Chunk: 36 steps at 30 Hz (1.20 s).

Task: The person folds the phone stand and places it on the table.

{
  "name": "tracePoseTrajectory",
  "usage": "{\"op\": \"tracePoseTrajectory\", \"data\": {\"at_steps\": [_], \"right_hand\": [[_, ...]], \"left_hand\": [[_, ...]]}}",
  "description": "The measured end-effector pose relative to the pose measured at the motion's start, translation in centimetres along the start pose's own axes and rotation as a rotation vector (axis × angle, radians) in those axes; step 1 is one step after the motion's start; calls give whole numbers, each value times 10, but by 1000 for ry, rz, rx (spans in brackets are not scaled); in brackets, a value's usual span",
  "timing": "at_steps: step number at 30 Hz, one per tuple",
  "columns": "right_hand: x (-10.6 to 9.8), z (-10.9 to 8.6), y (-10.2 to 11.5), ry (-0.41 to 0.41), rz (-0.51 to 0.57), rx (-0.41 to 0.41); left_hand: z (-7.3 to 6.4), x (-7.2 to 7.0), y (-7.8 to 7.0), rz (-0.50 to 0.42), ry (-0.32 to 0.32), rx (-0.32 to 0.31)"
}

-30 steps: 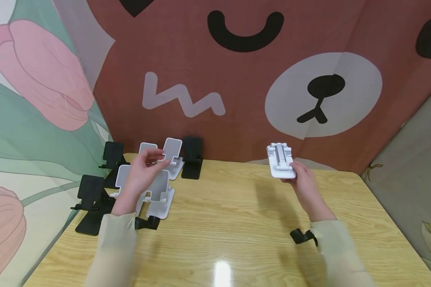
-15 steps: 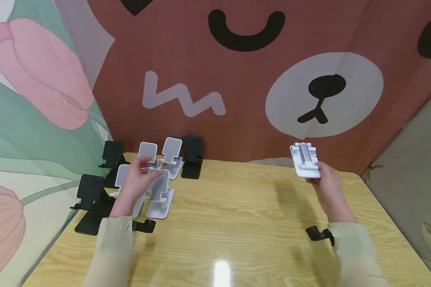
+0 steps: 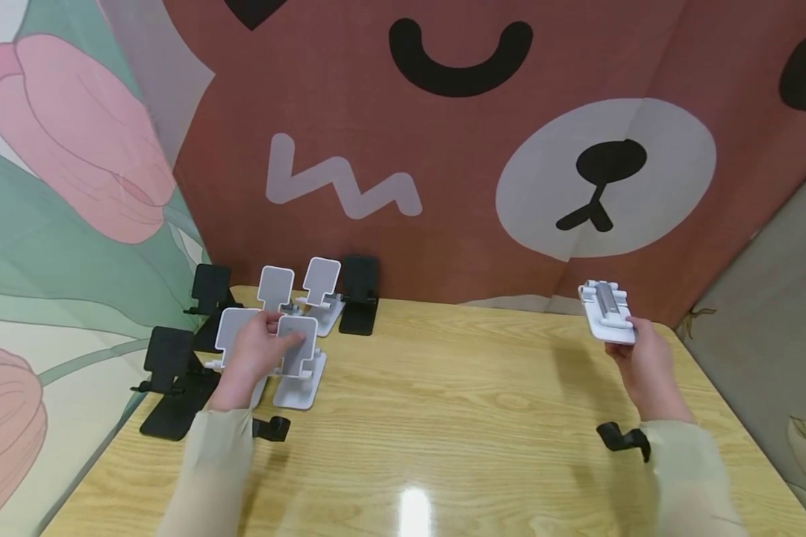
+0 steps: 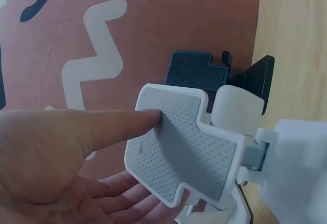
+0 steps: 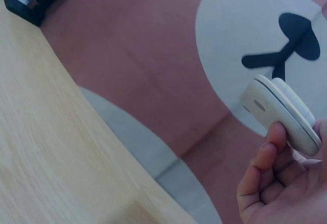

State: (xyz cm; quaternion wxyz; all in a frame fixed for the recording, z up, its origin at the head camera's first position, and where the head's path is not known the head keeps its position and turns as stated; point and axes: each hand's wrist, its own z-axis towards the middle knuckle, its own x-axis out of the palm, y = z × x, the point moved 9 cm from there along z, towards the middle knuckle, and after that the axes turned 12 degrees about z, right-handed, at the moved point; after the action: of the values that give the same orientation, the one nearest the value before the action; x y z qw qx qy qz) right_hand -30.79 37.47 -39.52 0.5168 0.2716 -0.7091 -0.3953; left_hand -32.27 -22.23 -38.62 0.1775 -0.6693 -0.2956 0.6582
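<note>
My left hand (image 3: 258,350) is at a white phone stand (image 3: 298,347) with a grey textured pad, at the front of the group on the left. In the left wrist view the thumb (image 4: 117,124) presses the front of its upright plate (image 4: 189,147), while the other fingers are behind the plate. The stand's white base (image 3: 298,384) is on the table. On the right, my right hand (image 3: 648,365) holds a folded white phone stand (image 3: 607,313) raised above the table. Its smooth underside (image 5: 271,112) shows in the right wrist view, with fingertips against it.
Around my left hand stand more white phone stands (image 3: 321,280) and several black phone stands (image 3: 359,294). The wooden table (image 3: 443,388) ends against a brown bear-print cloth (image 3: 457,149) behind. Black wrist straps (image 3: 623,438) stick out at both sleeves.
My right hand has moved to the right with the folded white phone stand. My left hand has come down from the rear white stands and taken the plate of the front one.
</note>
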Motion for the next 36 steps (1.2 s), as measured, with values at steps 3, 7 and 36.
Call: {"op": "tracePoseTrajectory", "data": {"at_steps": [3, 7, 36], "right_hand": [[-11, 3, 1, -22, 31, 12], [-28, 7, 0, -75, 53, 32], [-108, 38, -9, -297, -598, 136]], "left_hand": [[0, 1, 0, 35, 0, 7], [-1, 5, 0, 65, 3, 25], [4, 26, 0, 30, 70, 72]]}}
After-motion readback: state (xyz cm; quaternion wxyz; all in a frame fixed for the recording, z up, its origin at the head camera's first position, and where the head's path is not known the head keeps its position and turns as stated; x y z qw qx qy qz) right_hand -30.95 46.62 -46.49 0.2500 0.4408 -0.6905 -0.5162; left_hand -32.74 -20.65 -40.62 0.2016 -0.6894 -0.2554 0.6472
